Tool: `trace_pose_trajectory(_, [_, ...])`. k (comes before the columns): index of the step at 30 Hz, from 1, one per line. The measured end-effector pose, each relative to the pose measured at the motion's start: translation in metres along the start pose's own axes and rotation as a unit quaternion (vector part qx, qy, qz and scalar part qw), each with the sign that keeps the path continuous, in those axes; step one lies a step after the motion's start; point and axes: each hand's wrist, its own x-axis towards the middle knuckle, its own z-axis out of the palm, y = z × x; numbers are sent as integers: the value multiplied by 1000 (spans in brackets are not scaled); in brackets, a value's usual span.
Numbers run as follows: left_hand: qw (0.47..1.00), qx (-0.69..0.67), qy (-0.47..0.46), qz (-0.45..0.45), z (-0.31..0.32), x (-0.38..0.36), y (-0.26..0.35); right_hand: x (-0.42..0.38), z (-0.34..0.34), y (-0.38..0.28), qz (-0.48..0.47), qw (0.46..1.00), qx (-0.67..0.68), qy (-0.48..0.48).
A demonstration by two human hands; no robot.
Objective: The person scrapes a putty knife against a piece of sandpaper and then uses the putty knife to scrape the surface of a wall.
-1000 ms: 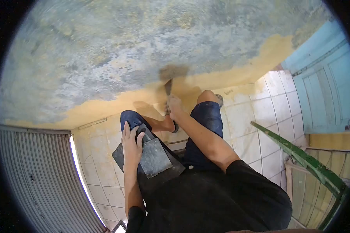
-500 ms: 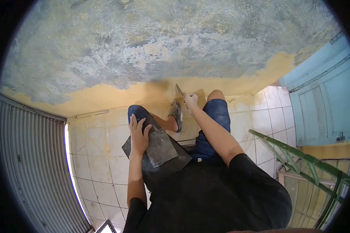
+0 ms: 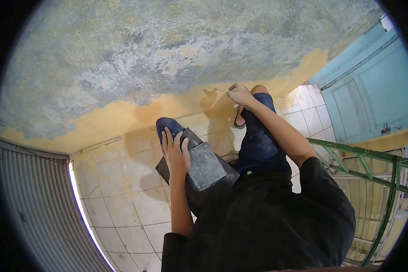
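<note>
My right hand point(image 3: 241, 95) is closed around the handle of a small trowel point(image 3: 218, 89). Its thin blade is seen almost edge-on and points left, with the tip close to the lower wall where grey coating meets yellow paint. My left hand point(image 3: 177, 156) lies with fingers stretched out over my left knee and the upper edge of a black board point(image 3: 226, 170). That board rests across my left thigh. On it sits a smaller grey, scuffed rectangular plate point(image 3: 207, 167), right beside my left thumb.
The patchy grey-and-yellow wall point(image 3: 186, 50) rises in front of me. A ribbed metal shutter point(image 3: 36, 208) stands left, a light blue door point(image 3: 367, 90) right. A green metal frame point(image 3: 371, 158) is near my right elbow. White tiles point(image 3: 109, 213) cover the floor.
My right hand and the trowel have moved up and right, and the blade has turned from pointing at the wall to pointing left. My left hand stays on the board. The camera has tilted.
</note>
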Motion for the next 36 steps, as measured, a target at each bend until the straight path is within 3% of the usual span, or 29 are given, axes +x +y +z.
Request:
trace_pose_trajectory(5, [999,-44,9,-20,1,1,-11,-12,-7,-25,-58,995,-70,-32])
trace_pose_trajectory(16, [996,-74,39,-42,-13,-1,-3,-15,13,-16,-120,985,-105,64])
trace_pose_trajectory(23, [998,-11,51,-32,-37,18,22,18,-9,-17,-146,971,-188,19])
trace_pose_trajectory(27, [999,-10,-21,-37,-62,17,32,31,-10,-12,-137,971,-195,-25])
trace_pose_trajectory(29, [993,-53,-48,-91,-66,13,33,30,-6,-5,-134,975,-176,-22])
trace_pose_trajectory(31, [996,-19,-33,-80,-65,10,33,22,3,6,-137,983,-122,-14])
trace_pose_trajectory(33, [985,-24,-75,-155,-67,12,37,14,8,15,-136,983,-120,-23])
trace_pose_trajectory(36, [983,-35,-67,-165,-67,10,35,5,9,21,-125,985,-112,-29])
